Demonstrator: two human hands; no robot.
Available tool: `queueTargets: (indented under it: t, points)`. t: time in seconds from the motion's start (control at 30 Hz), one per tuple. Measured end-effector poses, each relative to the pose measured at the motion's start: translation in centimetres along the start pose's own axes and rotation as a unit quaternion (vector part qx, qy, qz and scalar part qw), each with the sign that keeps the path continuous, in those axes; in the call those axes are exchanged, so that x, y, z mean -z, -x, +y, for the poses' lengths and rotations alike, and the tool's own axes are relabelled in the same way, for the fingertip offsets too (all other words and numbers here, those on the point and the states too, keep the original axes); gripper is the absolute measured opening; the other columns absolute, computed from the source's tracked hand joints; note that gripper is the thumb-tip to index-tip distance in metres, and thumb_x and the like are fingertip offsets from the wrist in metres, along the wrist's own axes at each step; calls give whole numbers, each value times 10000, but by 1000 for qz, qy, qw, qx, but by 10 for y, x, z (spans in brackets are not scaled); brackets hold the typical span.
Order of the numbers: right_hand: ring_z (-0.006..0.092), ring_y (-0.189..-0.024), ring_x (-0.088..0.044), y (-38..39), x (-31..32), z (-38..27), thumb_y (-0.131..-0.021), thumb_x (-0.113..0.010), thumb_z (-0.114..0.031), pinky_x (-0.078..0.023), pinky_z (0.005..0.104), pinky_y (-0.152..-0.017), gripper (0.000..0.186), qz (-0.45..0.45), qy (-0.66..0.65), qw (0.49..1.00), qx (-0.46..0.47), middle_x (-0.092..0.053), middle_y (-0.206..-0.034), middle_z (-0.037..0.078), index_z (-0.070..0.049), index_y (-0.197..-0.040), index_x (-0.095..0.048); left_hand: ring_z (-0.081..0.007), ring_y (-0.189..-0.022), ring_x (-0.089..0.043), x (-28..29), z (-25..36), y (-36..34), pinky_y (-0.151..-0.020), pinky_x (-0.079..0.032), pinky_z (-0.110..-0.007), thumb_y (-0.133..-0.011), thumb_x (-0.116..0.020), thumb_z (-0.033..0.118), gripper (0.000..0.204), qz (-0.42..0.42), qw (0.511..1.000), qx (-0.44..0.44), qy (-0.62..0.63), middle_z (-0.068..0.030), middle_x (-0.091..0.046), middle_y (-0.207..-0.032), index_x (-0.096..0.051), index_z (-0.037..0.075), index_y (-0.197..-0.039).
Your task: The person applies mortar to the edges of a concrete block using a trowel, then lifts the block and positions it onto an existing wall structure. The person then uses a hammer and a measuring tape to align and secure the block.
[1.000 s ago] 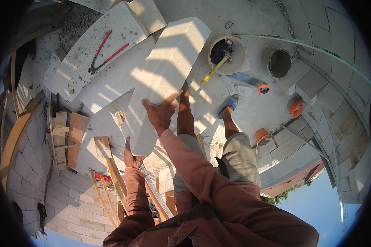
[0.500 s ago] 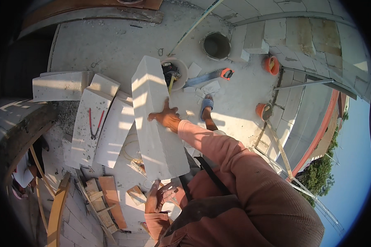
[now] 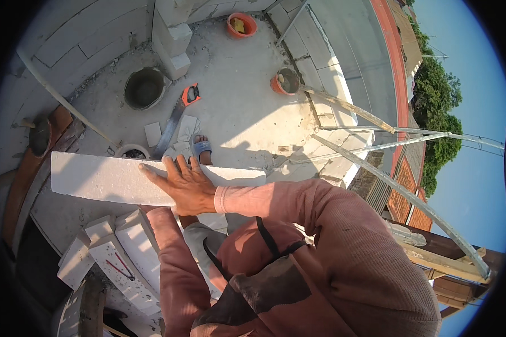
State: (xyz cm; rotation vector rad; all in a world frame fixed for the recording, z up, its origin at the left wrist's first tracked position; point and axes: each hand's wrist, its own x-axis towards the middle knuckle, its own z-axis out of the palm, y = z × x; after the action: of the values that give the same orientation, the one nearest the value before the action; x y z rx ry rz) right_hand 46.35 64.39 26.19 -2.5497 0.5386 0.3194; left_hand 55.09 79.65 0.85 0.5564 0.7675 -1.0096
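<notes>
A long white aerated concrete block (image 3: 101, 178) lies crosswise in front of me, held off the floor. My right hand (image 3: 186, 184) presses on its broad face with the fingers spread and the thumb pointing left. From below, my left forearm reaches up to the block's near edge; only a sliver of my left hand (image 3: 146, 208) shows there, and its fingers are hidden beneath the block. Just past the block stand a partly covered white bucket (image 3: 134, 150) and a handsaw (image 3: 177, 119) with an orange-and-black handle, next to block offcuts (image 3: 186, 129).
More white blocks (image 3: 130, 238) lie at lower left, one carrying a red V-shaped tool (image 3: 121, 265). A dark round tub (image 3: 145, 88) and orange buckets (image 3: 242, 26) stand farther off. Wooden poles (image 3: 348, 109) slant at right near a low block wall (image 3: 315, 59). My sandalled foot (image 3: 202, 147) is beyond the block.
The block has swung from nearly upright in view to crosswise, and my right hand has shifted with it. My left hand has gone under the block. The view has turned to the right.
</notes>
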Motion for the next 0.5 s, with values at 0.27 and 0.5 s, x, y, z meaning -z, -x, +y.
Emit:
queueTargets:
  t: [0.27,0.5]
  points:
    - [395,-1114,-440,83,74,177,-587,-837,-326,-312,639,-912,1207,47,-58,996,51,-434,-1223,209,-241,-1625,-227,-330,-1499,-262,-113,-193,85,-1203,-243,-547,-773,-439,930,1165,23,996,45,-69,-123,-272,-1636,-291,104,-1581]
    - [433,-1217,-399,157,127,274,-587,-853,-373,-385,562,-956,1228,-4,-113,994,-11,-397,-1247,193,-254,-1626,-210,-339,-1494,-270,-176,-252,112,-1199,-253,-555,-737,-465,950,1189,48,968,133,-207,-114,-276,-1637,-317,119,-1574]
